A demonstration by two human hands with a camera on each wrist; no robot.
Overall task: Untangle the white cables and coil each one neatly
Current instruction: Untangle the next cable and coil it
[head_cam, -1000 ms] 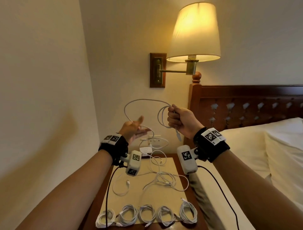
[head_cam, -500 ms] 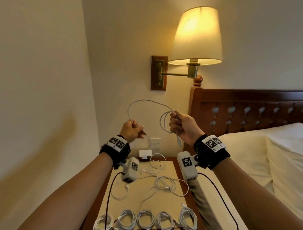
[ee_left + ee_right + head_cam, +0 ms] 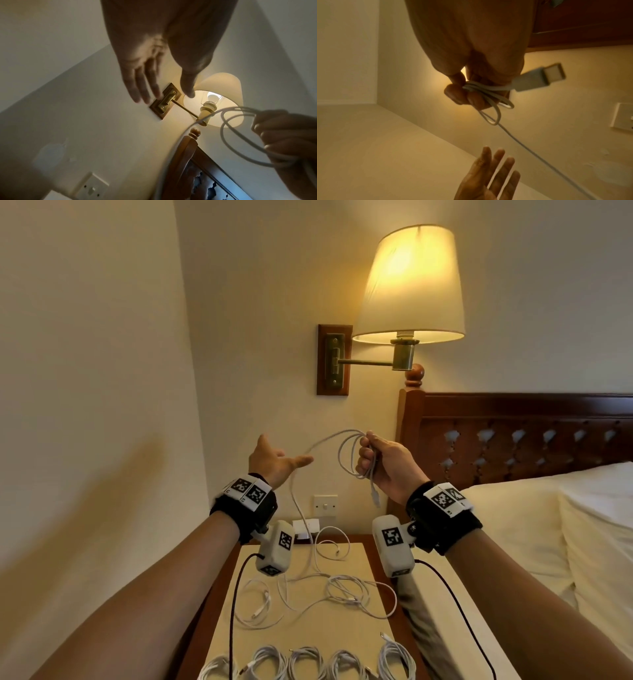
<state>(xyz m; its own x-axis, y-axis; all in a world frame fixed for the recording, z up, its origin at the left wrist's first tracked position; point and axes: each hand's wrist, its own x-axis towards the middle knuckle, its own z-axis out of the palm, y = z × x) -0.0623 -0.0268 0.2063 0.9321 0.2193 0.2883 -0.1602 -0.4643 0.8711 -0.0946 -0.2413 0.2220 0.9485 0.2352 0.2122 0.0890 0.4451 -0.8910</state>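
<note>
**Right hand grips part-coiled cable, left hand open beside it**

Right hand (image 3: 387, 465) has fingers curled tight round a few loops of a white USB cable (image 3: 346, 455) — the USB plug (image 3: 539, 78) sticks out past the heel of the fist, loops bulge out on the finger side. Left hand (image 3: 274, 462) is spread flat, fingers (image 3: 494, 174) straight, palm toward the cable, gripping nothing; whether it touches the strand cannot be told. From the right fingers the free strand arcs across to just beside the left fingertips, then drops to the nightstand (image 3: 373, 568) below both hands. Down there — a loose tangle of white cables (image 3: 342, 587) under the wrists, and a row of coiled cables (image 3: 308, 662) at the near edge. Lit wall lamp (image 3: 411, 285) above the fingers.
</note>
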